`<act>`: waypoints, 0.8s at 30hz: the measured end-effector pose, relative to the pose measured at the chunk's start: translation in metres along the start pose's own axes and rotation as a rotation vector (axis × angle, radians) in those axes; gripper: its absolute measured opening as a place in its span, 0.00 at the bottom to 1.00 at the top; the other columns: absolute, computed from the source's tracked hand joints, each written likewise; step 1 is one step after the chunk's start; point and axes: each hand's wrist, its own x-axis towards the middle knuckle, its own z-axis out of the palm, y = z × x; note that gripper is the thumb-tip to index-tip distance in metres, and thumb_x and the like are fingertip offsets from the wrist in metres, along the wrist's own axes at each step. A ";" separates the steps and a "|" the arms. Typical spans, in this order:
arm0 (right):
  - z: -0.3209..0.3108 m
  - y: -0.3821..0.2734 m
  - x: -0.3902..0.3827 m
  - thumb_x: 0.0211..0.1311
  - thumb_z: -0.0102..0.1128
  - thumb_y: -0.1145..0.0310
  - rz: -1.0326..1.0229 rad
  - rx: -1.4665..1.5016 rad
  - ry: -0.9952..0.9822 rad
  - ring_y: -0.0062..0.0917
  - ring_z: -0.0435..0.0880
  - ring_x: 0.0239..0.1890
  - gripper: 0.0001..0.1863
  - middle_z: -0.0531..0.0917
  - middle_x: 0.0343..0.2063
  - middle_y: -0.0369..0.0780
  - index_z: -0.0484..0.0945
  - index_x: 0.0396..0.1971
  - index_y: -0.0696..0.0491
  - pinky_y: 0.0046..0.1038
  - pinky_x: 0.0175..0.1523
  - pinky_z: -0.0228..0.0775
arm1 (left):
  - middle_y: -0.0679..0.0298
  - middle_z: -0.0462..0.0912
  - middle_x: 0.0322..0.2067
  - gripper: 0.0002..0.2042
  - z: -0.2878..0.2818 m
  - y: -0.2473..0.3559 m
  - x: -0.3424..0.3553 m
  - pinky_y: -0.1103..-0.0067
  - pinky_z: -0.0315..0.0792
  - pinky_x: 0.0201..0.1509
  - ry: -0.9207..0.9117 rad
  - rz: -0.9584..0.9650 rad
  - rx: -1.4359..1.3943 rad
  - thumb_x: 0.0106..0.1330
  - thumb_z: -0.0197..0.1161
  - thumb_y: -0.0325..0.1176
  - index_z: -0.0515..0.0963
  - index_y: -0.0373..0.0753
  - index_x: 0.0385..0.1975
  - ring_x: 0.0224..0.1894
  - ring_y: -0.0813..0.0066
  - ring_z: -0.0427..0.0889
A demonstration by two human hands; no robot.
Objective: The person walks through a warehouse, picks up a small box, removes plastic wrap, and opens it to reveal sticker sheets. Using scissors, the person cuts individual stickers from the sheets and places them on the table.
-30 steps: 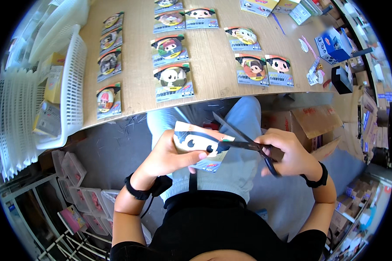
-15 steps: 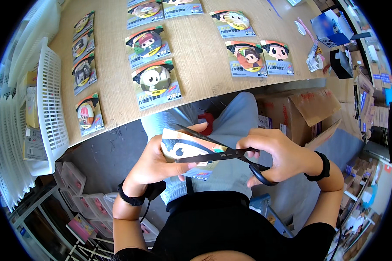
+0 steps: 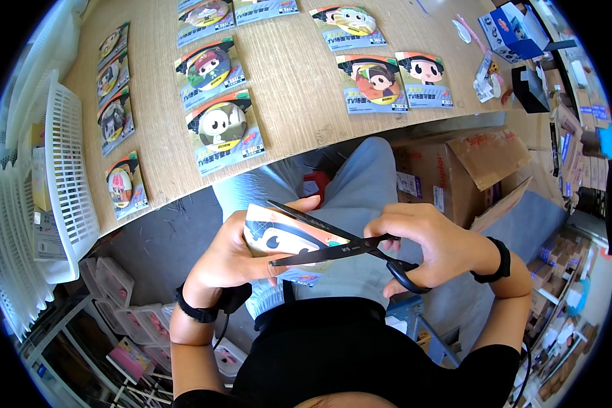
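Over my lap, my left hand (image 3: 226, 253) pinches a printed card packet (image 3: 268, 234) with a cartoon face, thumb in front and fingers behind. My right hand (image 3: 432, 246) grips a pair of black scissors (image 3: 350, 249) by the handles. The blades stand apart and point left; the lower blade crosses in front of the packet close to my left thumb, and the upper one reaches toward my left fingers. Whether the blades touch the packet's edge I cannot tell. On the table ahead lie similar packets, the closest with a white cartoon character (image 3: 226, 132).
The wooden table (image 3: 292, 109) carries several packets in columns. A white plastic basket (image 3: 75, 183) stands at its left edge. A blue box (image 3: 513, 34) and a black box (image 3: 530, 88) sit at the far right. An opened cardboard carton (image 3: 449, 170) is below the table.
The view has shifted slightly, so the table's things appear further left. My hands hold the packet and scissors much as before, the blades still apart.
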 end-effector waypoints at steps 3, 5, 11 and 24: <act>0.000 -0.001 -0.001 0.37 0.73 0.55 0.000 0.009 -0.002 0.27 0.73 0.25 0.31 0.73 0.28 0.41 0.71 0.37 0.60 0.24 0.31 0.67 | 0.49 0.64 0.56 0.20 0.000 -0.001 0.002 0.85 0.74 0.31 -0.019 0.048 0.013 0.50 0.62 0.21 0.71 0.26 0.45 0.40 0.75 0.78; -0.001 0.000 -0.002 0.37 0.73 0.55 0.006 0.009 -0.009 0.26 0.73 0.25 0.31 0.73 0.28 0.41 0.71 0.37 0.60 0.24 0.32 0.67 | 0.49 0.65 0.56 0.20 0.002 -0.004 0.005 0.86 0.73 0.31 -0.021 0.096 0.039 0.50 0.62 0.21 0.71 0.27 0.45 0.36 0.77 0.79; 0.000 0.003 -0.005 0.37 0.72 0.55 0.028 -0.007 -0.003 0.26 0.73 0.24 0.31 0.73 0.26 0.40 0.72 0.38 0.60 0.24 0.30 0.67 | 0.51 0.66 0.56 0.21 0.005 -0.002 0.005 0.86 0.72 0.32 0.031 0.007 0.045 0.47 0.62 0.17 0.72 0.28 0.45 0.33 0.80 0.78; 0.004 0.007 -0.007 0.37 0.73 0.56 0.072 -0.054 0.014 0.21 0.69 0.18 0.28 0.71 0.18 0.35 0.75 0.35 0.60 0.20 0.24 0.62 | 0.50 0.68 0.54 0.18 0.004 -0.002 0.007 0.81 0.70 0.46 0.048 -0.008 0.115 0.49 0.62 0.17 0.74 0.29 0.43 0.46 0.75 0.75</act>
